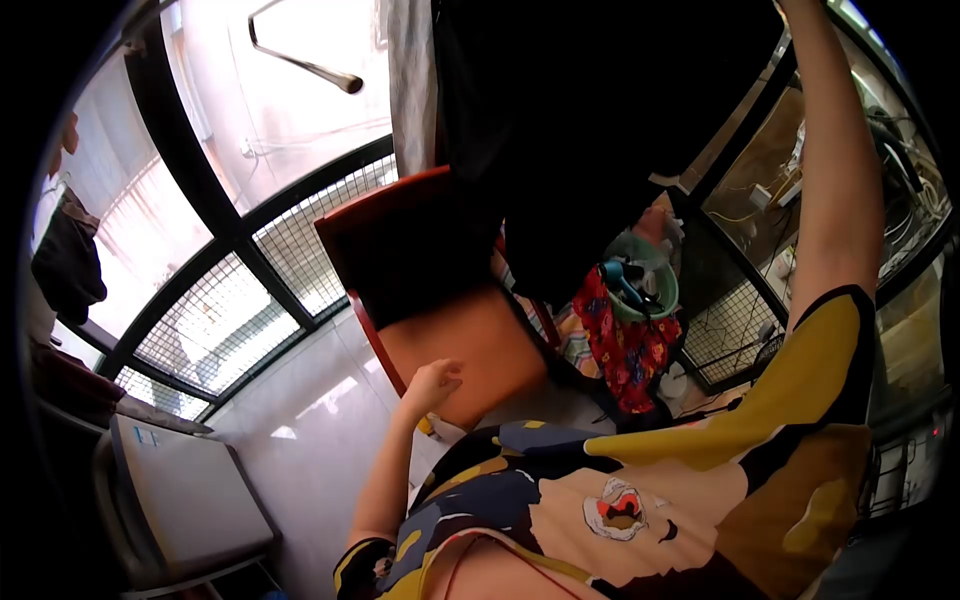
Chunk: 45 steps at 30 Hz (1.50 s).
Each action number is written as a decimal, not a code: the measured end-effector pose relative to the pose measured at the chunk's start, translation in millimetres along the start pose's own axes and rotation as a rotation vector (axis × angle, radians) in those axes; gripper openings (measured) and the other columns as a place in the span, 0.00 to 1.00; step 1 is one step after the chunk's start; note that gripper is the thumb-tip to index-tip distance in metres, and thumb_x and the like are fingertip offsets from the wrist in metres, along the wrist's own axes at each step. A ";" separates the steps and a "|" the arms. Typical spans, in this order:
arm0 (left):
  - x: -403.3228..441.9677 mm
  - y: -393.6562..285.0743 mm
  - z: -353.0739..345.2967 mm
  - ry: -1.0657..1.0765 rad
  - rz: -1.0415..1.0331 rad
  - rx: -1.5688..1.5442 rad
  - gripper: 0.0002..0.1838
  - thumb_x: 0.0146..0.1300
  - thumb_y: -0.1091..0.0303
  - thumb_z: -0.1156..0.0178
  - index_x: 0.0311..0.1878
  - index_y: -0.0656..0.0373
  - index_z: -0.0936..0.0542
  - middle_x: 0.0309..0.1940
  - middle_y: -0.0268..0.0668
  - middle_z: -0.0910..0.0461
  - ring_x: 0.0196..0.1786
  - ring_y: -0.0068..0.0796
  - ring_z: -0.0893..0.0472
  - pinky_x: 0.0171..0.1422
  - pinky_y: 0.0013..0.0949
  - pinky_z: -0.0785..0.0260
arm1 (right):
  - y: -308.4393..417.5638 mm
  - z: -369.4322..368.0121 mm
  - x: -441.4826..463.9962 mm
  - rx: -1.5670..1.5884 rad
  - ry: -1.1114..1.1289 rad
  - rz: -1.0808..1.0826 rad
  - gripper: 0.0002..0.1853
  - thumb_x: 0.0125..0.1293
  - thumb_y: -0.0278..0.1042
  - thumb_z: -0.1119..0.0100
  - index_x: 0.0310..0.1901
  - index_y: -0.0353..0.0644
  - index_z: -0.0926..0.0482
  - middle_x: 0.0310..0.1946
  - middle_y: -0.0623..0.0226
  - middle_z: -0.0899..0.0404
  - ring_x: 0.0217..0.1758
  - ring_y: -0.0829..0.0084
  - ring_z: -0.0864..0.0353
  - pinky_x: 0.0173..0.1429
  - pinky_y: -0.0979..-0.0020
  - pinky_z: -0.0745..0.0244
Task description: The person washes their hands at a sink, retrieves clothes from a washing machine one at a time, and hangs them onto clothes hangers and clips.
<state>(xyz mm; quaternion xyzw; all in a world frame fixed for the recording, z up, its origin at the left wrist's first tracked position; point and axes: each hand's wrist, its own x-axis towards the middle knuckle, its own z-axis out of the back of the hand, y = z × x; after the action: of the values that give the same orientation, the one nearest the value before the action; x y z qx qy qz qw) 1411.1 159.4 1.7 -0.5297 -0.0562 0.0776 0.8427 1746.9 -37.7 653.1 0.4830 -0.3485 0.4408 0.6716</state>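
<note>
My left hand [437, 385] hovers over the orange seat [490, 345] of a red-framed chair, fingers loosely bent and nothing visible in them. My right arm stretches far up along the right side. Only a sliver of my right hand [785, 8] shows at the top edge, so its fingers and anything in them are hidden. Large black cloth [600, 110] hangs in front of me near that hand and covers part of the chair; whether the hand touches it I cannot tell.
A green basket [672, 290] with various items stands behind the chair, beside red flowered cloth [625, 350]. Black-framed windows with mesh [215, 335] line the left. A grey-topped stool or case [195, 490] is at lower left. Cables [905, 190] hang at right.
</note>
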 end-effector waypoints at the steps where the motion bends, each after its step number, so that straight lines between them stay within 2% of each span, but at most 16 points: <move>1: -1.2 1.3 -1.4 0.000 0.017 -0.010 0.18 0.55 0.73 0.38 0.52 0.61 0.20 0.44 0.46 0.17 0.43 0.39 0.15 0.50 0.36 0.24 | -1.9 -0.4 -4.9 0.064 0.017 -0.060 0.14 0.63 0.37 0.37 0.40 0.31 0.17 0.31 0.62 0.17 0.32 0.72 0.19 0.38 0.71 0.26; 7: -7.8 8.6 0.3 -0.007 0.084 -0.013 0.19 0.56 0.72 0.38 0.52 0.62 0.21 0.45 0.46 0.17 0.44 0.40 0.16 0.51 0.36 0.25 | 2.9 -4.8 -31.2 -0.144 -0.046 0.009 0.18 0.64 0.43 0.40 0.43 0.35 0.16 0.31 0.62 0.17 0.33 0.72 0.20 0.41 0.71 0.27; 8: -8.5 8.3 0.0 0.001 0.098 -0.001 0.19 0.56 0.72 0.38 0.53 0.62 0.21 0.45 0.46 0.17 0.44 0.41 0.16 0.51 0.36 0.25 | 13.1 1.0 -37.9 -0.313 0.138 0.310 0.17 0.63 0.45 0.38 0.47 0.42 0.16 0.39 0.57 0.16 0.43 0.70 0.19 0.50 0.70 0.28; 9: -8.5 11.2 -1.6 0.000 0.103 -0.007 0.19 0.56 0.72 0.38 0.53 0.62 0.21 0.45 0.46 0.17 0.44 0.41 0.16 0.51 0.36 0.25 | 15.2 -3.8 -51.9 0.237 0.084 -0.021 0.21 0.66 0.36 0.49 0.50 0.21 0.24 0.44 0.46 0.21 0.44 0.57 0.20 0.50 0.62 0.24; 15: -15.6 17.9 -4.3 0.050 0.164 -0.028 0.20 0.56 0.72 0.39 0.53 0.61 0.21 0.46 0.46 0.17 0.45 0.42 0.16 0.52 0.37 0.25 | -4.7 8.8 -25.8 -0.013 0.183 -0.083 0.15 0.59 0.29 0.43 0.45 0.28 0.20 0.36 0.45 0.20 0.32 0.56 0.20 0.33 0.63 0.24; 18: -13.9 19.7 -5.5 0.068 0.163 -0.029 0.20 0.56 0.72 0.39 0.54 0.61 0.21 0.46 0.46 0.17 0.46 0.42 0.16 0.52 0.38 0.25 | -2.0 4.7 -28.6 -0.688 0.052 0.274 0.17 0.56 0.28 0.37 0.47 0.30 0.20 0.38 0.39 0.21 0.35 0.53 0.19 0.35 0.59 0.25; 20: -16.9 23.3 -5.0 0.071 0.169 -0.043 0.20 0.56 0.72 0.38 0.54 0.61 0.21 0.46 0.46 0.17 0.46 0.41 0.16 0.52 0.37 0.25 | 3.7 -7.1 -55.1 -0.949 -0.281 0.758 0.22 0.59 0.43 0.35 0.54 0.44 0.20 0.56 0.50 0.27 0.54 0.62 0.26 0.54 0.65 0.30; 22: -17.5 29.9 -5.6 0.068 0.175 -0.036 0.20 0.56 0.71 0.38 0.54 0.60 0.21 0.46 0.46 0.17 0.46 0.41 0.16 0.52 0.37 0.25 | 17.7 -27.5 -101.6 -1.105 -0.332 0.936 0.34 0.57 0.47 0.31 0.62 0.42 0.30 0.66 0.41 0.41 0.65 0.60 0.34 0.60 0.55 0.34; 23: -19.0 32.3 -6.4 0.062 0.180 -0.033 0.21 0.56 0.71 0.38 0.54 0.60 0.21 0.46 0.46 0.17 0.46 0.41 0.16 0.52 0.37 0.25 | 20.7 -35.3 -134.6 -1.142 -0.209 0.865 0.45 0.53 0.43 0.28 0.68 0.32 0.40 0.67 0.26 0.51 0.66 0.54 0.38 0.56 0.43 0.35; 27: -35.3 38.0 1.8 0.020 0.244 -0.022 0.20 0.56 0.71 0.38 0.55 0.60 0.21 0.44 0.46 0.17 0.45 0.39 0.16 0.52 0.37 0.25 | -13.3 -120.5 -357.4 -0.879 0.253 0.533 0.21 0.67 0.38 0.49 0.61 0.44 0.26 0.65 0.55 0.33 0.68 0.49 0.35 0.70 0.47 0.42; 30: -61.5 53.6 4.2 -0.040 0.328 -0.050 0.20 0.57 0.71 0.38 0.55 0.62 0.22 0.43 0.46 0.17 0.42 0.38 0.16 0.49 0.37 0.24 | -85.0 -139.8 -596.5 -0.697 0.736 0.164 0.19 0.66 0.28 0.56 0.57 0.35 0.25 0.67 0.52 0.36 0.70 0.43 0.40 0.68 0.39 0.42; 32: -81.5 58.8 11.3 -0.041 0.373 -0.062 0.20 0.58 0.72 0.39 0.55 0.61 0.22 0.45 0.45 0.17 0.40 0.36 0.16 0.48 0.35 0.24 | -101.5 -111.3 -739.5 -0.587 1.272 0.141 0.17 0.64 0.34 0.52 0.51 0.40 0.20 0.66 0.53 0.36 0.70 0.41 0.43 0.67 0.41 0.41; 33: -94.2 61.5 14.7 -0.033 0.398 -0.066 0.20 0.58 0.73 0.40 0.56 0.61 0.22 0.45 0.44 0.17 0.39 0.35 0.16 0.48 0.34 0.24 | -88.2 -99.8 -774.5 -0.601 1.398 0.178 0.17 0.61 0.36 0.47 0.48 0.40 0.18 0.62 0.52 0.29 0.67 0.46 0.34 0.64 0.43 0.36; 35: -114.6 71.1 20.3 -0.081 0.465 -0.043 0.20 0.58 0.73 0.40 0.56 0.60 0.22 0.45 0.45 0.17 0.40 0.36 0.16 0.48 0.35 0.24 | -102.9 -109.6 -805.3 -0.309 2.031 -0.427 0.16 0.59 0.38 0.44 0.46 0.41 0.17 0.50 0.53 0.20 0.58 0.53 0.22 0.57 0.48 0.27; 39: -160.4 80.7 18.1 -0.178 0.582 -0.049 0.20 0.57 0.71 0.39 0.55 0.59 0.21 0.45 0.46 0.17 0.41 0.38 0.16 0.48 0.37 0.24 | -98.8 -137.2 -767.3 -0.165 1.957 -0.567 0.19 0.57 0.38 0.39 0.52 0.49 0.18 0.51 0.59 0.19 0.57 0.57 0.21 0.60 0.58 0.26; 45: -238.3 103.7 18.4 -0.331 0.628 -0.158 0.21 0.57 0.65 0.38 0.55 0.58 0.21 0.46 0.44 0.17 0.45 0.41 0.17 0.52 0.39 0.25 | -68.2 -235.2 -725.9 -0.097 1.801 -0.261 0.13 0.56 0.36 0.40 0.41 0.41 0.17 0.41 0.53 0.17 0.48 0.52 0.19 0.53 0.56 0.25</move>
<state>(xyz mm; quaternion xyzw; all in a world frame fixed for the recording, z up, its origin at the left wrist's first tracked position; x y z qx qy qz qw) 1166.5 174.5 -86.7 -0.5649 -0.0323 0.4126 0.7139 1552.6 -8.1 -87.3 -0.0372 0.3470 0.5566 0.7540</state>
